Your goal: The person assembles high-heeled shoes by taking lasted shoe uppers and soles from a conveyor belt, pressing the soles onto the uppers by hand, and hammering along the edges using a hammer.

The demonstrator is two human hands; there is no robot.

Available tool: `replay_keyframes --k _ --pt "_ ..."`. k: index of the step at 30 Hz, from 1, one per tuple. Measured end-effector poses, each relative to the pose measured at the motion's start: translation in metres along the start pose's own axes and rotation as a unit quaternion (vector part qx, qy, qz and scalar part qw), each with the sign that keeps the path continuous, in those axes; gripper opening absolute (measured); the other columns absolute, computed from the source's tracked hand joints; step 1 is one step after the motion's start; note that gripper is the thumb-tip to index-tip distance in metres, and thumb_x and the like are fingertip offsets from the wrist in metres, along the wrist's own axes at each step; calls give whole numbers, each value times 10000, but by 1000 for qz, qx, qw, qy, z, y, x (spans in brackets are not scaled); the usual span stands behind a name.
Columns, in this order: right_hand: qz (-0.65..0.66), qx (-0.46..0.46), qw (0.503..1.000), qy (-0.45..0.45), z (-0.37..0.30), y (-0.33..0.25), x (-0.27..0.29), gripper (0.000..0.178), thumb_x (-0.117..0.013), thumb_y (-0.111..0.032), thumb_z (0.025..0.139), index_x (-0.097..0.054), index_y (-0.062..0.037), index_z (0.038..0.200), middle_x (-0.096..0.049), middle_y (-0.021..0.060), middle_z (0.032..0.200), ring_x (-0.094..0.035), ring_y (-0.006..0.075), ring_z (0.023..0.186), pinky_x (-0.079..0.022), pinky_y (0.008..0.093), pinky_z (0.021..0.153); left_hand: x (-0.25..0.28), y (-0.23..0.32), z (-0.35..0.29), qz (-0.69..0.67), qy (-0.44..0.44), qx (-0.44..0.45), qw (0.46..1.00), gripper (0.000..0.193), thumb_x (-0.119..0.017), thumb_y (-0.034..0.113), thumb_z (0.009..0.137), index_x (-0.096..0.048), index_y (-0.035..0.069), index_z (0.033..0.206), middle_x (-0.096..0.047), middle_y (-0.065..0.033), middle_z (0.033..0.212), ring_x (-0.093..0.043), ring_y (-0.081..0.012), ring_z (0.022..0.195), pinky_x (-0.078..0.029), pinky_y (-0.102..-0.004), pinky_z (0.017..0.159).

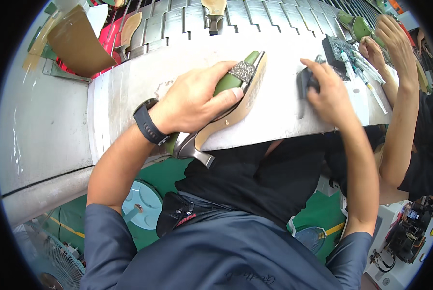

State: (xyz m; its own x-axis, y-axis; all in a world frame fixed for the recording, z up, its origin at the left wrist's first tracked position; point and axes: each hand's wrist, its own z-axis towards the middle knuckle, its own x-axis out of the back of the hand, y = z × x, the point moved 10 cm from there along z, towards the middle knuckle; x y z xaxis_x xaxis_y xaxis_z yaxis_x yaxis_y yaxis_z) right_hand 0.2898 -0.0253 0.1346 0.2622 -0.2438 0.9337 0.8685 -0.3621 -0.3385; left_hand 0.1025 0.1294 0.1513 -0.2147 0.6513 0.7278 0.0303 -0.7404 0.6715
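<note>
My left hand (197,94) grips a green heeled shoe (226,86) tilted on its side over the white worktop. The shoe has a glittery silver band (243,71) across its front, a tan sole (236,113) turned to the right and a dark metallic heel (197,153) toward me. My fingers lie over the upper, with the thumb along its near side. To the right, my right hand (330,89) is at a small dark block-like object (304,83), index finger and thumb apart around it. Blur hides whether it is gripped.
A slatted metal conveyor (260,14) runs along the far side, carrying another shoe (214,12) and a tan-soled one (128,31). At right are a dark foam block (333,50), several syringes (366,65) and a co-worker's arm (402,92) near a green shoe (359,26). A brown board (79,41) stands at left.
</note>
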Motion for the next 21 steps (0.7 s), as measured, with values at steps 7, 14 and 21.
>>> replay_keyframes --k 7,14,21 --pt "382 -88 915 97 -42 -58 3 281 -778 -71 883 -722 29 1139 -737 161 1107 -714 210 967 -560 316 809 -1 -4 3 -15 -28 49 998 525 -630 326 994 -560 -61 1342 -707 -255 984 -691 -427 888 -536 -436 806" --pt "680 -109 709 153 -32 -63 -26 330 -638 -120 953 -645 108 1190 -716 239 1230 -712 238 1045 -575 347 922 -2 -8 3 -38 -31 35 998 507 -615 272 989 -552 -72 1356 -696 -271 1075 -685 -451 982 -536 -454 871" --pt "497 -42 865 49 3 -99 5 272 -726 -1 907 -674 55 1168 -753 170 1178 -696 150 1022 -544 293 921 1 -13 -2 -36 -29 47 998 500 -660 211 929 -557 -67 1332 -688 -264 1062 -677 -464 951 -547 -462 830"
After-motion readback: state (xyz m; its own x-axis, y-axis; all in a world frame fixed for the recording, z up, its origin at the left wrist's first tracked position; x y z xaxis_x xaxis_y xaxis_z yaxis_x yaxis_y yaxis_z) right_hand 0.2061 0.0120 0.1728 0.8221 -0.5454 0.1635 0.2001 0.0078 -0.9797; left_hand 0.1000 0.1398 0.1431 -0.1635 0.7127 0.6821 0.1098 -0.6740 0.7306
